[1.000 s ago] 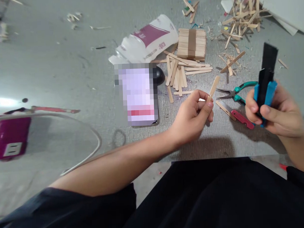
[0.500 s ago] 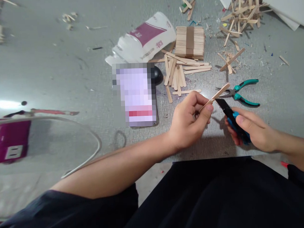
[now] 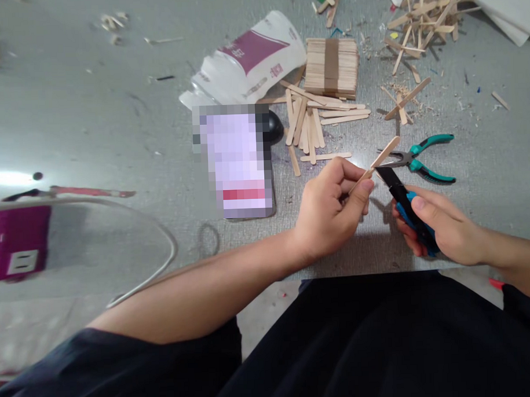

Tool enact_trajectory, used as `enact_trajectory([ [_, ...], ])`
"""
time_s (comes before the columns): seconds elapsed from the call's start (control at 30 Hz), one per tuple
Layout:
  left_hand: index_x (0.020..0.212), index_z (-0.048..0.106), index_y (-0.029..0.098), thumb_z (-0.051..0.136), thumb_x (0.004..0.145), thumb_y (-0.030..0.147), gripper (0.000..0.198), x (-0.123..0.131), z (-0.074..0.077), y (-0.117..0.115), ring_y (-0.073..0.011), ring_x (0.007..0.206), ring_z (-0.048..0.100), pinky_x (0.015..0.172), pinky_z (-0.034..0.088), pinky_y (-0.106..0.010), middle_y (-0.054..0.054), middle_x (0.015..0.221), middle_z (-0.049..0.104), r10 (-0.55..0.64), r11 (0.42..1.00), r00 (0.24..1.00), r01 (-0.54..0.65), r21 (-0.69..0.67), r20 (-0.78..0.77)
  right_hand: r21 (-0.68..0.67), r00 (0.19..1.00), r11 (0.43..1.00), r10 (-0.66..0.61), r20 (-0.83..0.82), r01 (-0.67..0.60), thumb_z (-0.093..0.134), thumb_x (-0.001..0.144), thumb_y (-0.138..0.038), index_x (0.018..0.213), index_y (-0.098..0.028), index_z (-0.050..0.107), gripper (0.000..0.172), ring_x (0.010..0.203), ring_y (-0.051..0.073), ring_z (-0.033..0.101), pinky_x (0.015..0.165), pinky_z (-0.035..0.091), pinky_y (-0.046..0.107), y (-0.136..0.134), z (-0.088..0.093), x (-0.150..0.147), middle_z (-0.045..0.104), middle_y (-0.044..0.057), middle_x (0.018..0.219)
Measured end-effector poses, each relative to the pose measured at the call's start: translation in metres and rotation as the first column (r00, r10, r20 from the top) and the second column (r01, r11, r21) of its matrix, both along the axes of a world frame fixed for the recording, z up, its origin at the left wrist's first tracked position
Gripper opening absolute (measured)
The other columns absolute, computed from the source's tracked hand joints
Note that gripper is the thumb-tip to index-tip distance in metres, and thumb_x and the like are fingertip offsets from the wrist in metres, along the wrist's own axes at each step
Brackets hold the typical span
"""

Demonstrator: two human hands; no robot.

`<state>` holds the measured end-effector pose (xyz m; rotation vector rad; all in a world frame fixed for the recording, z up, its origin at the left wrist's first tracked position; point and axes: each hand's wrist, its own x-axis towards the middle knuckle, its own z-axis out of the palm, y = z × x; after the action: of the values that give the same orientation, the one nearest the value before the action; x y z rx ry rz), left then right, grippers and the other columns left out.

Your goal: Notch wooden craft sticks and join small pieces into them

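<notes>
Between thumb and fingers, my left hand (image 3: 335,210) pinches a wooden craft stick (image 3: 385,152), which slants up to the right. My right hand (image 3: 440,224) is wrapped round a black and blue utility knife (image 3: 406,203). The knife's dark blade reaches the stick's edge close to my left fingertips; whether it cuts in, I cannot tell. Just beyond the stick lie teal-handled needle-nose pliers (image 3: 413,157), jaws pointing left, partly behind the stick. Part of the stick is hidden by my left fingers.
A banded bundle of craft sticks (image 3: 345,68) stands behind loose sticks (image 3: 303,119). Left of them are a white and purple plastic packet (image 3: 251,60) and a blurred-out phone (image 3: 237,159). More sticks (image 3: 430,13) are heaped far right. A purple box (image 3: 17,242) and cable (image 3: 161,225) lie left.
The view has shifted slightly. Both hands keep their hold, and the stick and knife blade stay close together with hardly any movement.
</notes>
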<state>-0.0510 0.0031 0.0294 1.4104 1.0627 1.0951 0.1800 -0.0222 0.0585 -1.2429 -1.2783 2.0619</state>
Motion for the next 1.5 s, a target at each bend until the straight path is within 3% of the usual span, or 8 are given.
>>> enact_trajectory([
  [0.17,0.095,0.054,0.023,0.065,0.103,0.025,0.014,0.002,0.000,0.000,-0.0102,0.052,0.066,0.053,0.050,-0.022,0.004,0.062,0.070,0.012,1.000,1.000,-0.011,0.025,-0.026,0.020,1.000,1.000,0.001,0.007,-0.001,0.043,0.111,-0.063,0.102,-0.024,0.055,0.042,0.052,0.010,0.059,0.047,0.047,0.024,0.000,0.001,-0.001,0.054,-0.006,0.074],
  [0.3,0.097,0.056,0.022,0.064,0.105,0.028,0.013,0.001,-0.005,0.001,-0.0104,0.054,0.067,0.055,0.052,-0.022,0.004,0.064,0.070,0.003,1.000,1.000,-0.003,0.016,-0.007,0.060,0.999,0.998,0.001,0.043,-0.003,0.043,0.112,-0.061,0.121,-0.027,0.057,0.038,0.052,0.010,0.060,0.049,0.050,0.024,0.000,0.003,-0.003,0.055,-0.007,0.075],
  [0.5,0.090,0.063,0.021,0.069,0.105,0.046,0.029,0.001,-0.006,0.008,-0.0093,0.052,0.051,0.049,0.040,-0.023,0.003,0.061,0.060,0.043,0.999,0.994,-0.042,-0.010,0.103,0.105,0.998,0.994,-0.034,0.051,0.028,0.045,0.113,-0.055,0.136,-0.030,0.052,0.034,0.061,0.013,0.066,0.055,0.056,0.027,0.002,0.004,-0.004,0.061,-0.006,0.078],
  [0.63,0.081,0.068,0.020,0.085,0.094,0.046,0.034,0.001,-0.005,0.017,-0.0082,0.058,0.051,0.056,0.043,-0.023,0.003,0.064,0.060,0.028,0.980,0.952,0.035,-0.198,0.304,0.152,0.996,0.988,-0.032,0.087,0.019,0.047,0.113,-0.053,0.136,-0.030,0.051,0.032,0.069,0.015,0.070,0.063,0.060,0.030,0.003,0.003,-0.004,0.065,-0.004,0.082],
  [0.8,0.084,0.078,0.016,0.102,0.076,0.042,0.036,-0.001,-0.002,0.023,-0.0042,0.050,0.053,0.046,0.043,-0.017,0.001,0.068,0.071,0.009,0.866,0.850,0.257,-0.430,0.527,0.277,0.986,0.961,-0.048,0.161,0.001,0.049,0.113,-0.052,0.123,-0.029,0.056,0.026,0.073,0.016,0.070,0.070,0.062,0.033,0.007,0.002,0.001,0.067,-0.003,0.084],
  [0.97,0.085,0.081,0.014,0.103,0.075,0.037,0.033,-0.001,0.004,0.018,-0.0093,0.054,0.071,0.056,0.062,-0.019,-0.003,0.077,0.083,-0.038,0.863,0.849,0.293,-0.411,0.527,0.493,0.924,0.851,-0.025,0.381,-0.180,0.052,0.113,-0.050,0.120,-0.028,0.059,0.024,0.066,0.015,0.069,0.067,0.053,0.032,0.013,0.006,0.009,0.071,-0.005,0.074],
  [1.17,0.085,0.081,0.013,0.102,0.076,0.038,0.034,0.000,0.012,0.011,-0.0130,0.059,0.078,0.061,0.066,-0.020,-0.005,0.077,0.084,-0.082,0.827,0.875,0.326,-0.457,0.477,0.622,0.826,0.710,-0.101,0.554,-0.330,0.052,0.112,-0.042,0.091,-0.024,0.060,0.029,0.065,0.014,0.068,0.067,0.048,0.032,0.014,0.016,0.008,0.074,-0.002,0.074],
  [1.5,0.085,0.079,0.012,0.105,0.069,0.039,0.041,0.004,0.019,0.003,-0.0136,0.064,0.081,0.067,0.069,-0.018,-0.003,0.073,0.082,-0.034,0.855,0.911,0.239,-0.460,0.411,0.745,0.814,0.519,-0.149,0.561,-0.418,0.051,0.110,-0.029,0.107,-0.024,0.058,0.009,0.063,0.014,0.063,0.061,0.044,0.030,0.014,0.016,0.009,0.069,-0.003,0.078],
])
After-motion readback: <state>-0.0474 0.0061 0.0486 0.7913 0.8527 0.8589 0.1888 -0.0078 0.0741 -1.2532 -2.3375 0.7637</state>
